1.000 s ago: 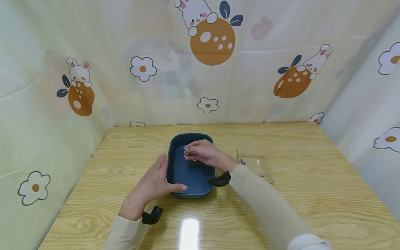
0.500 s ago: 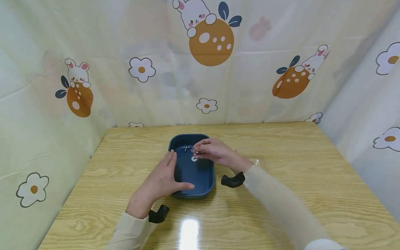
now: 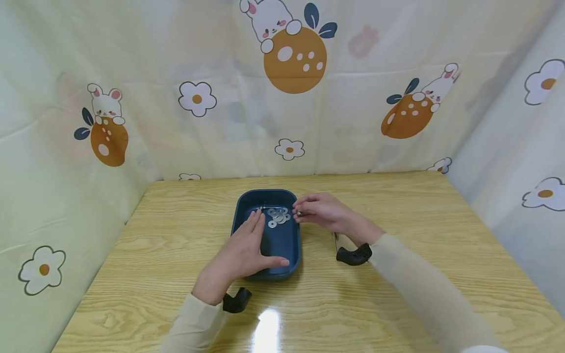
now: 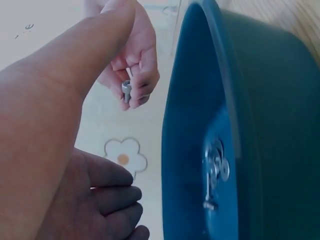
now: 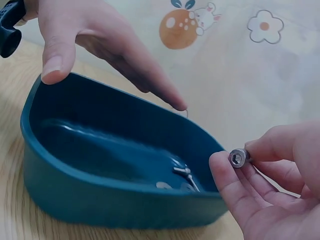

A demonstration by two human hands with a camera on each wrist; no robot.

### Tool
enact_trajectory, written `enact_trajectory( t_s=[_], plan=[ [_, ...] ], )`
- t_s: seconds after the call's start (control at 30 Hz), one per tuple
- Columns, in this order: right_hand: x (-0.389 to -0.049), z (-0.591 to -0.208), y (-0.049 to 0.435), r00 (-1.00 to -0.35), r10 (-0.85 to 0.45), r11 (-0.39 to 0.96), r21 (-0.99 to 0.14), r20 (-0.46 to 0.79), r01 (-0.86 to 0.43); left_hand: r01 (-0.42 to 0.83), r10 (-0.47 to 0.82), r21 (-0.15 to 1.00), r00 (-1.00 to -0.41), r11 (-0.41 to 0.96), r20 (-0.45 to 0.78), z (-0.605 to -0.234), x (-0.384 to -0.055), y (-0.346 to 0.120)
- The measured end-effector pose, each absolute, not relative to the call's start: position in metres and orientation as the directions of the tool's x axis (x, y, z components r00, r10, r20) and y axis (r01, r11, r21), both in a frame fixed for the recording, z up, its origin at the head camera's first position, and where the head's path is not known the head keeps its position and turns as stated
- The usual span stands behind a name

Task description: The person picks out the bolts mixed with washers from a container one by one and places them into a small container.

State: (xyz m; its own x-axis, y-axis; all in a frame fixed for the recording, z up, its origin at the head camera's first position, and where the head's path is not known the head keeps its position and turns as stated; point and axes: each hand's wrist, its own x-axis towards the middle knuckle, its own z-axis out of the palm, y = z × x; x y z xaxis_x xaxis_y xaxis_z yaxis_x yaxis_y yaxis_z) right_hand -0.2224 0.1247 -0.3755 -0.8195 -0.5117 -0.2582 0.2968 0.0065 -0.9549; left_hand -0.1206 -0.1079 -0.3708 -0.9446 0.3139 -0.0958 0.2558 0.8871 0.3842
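My right hand point(image 3: 324, 213) pinches a short socket-head bolt point(image 5: 238, 158) between thumb and fingertips, just past the right rim of a dark blue bin point(image 3: 282, 247). In the right wrist view the bolt's hex recess faces the camera. Over the bin's left side, my left hand point(image 3: 240, 250) is spread with straight fingers and the thumb apart, holding nothing. Several flat washers point(image 3: 279, 216) lie together at the far end of the bin floor. Beside them lies another bolt point(image 5: 185, 174). The left hand hides part of the bin's left wall in the head view.
The bin stands on a wood-grain table point(image 3: 397, 196). Under my right wrist shows a thin metal rod point(image 3: 335, 240), mostly hidden by the arm. A patterned curtain point(image 3: 238, 132) hangs behind the table.
My right hand has moved right, from over the bin to beyond its right rim, still pinching the bolt. The washers have come into sight. My left hand has shifted right over the bin.
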Motion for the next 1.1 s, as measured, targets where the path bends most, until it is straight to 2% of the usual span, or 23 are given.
enact_trajectory(
  t_s=[0.6, 1.1],
  plan=[
    [-0.219, -0.383, 0.182, -0.829, -0.49, 0.003, -0.951, -0.271, 0.309, 0.367, 0.419, 0.36, -0.905, 0.858, -0.076, -0.367, -0.126, -0.064],
    [-0.215, -0.391, 0.213, -0.841, -0.449, 0.132, -0.954, -0.301, 0.271, 0.434, 0.486, 0.345, -0.87, 0.833, -0.08, -0.374, -0.135, -0.027]
  ],
)
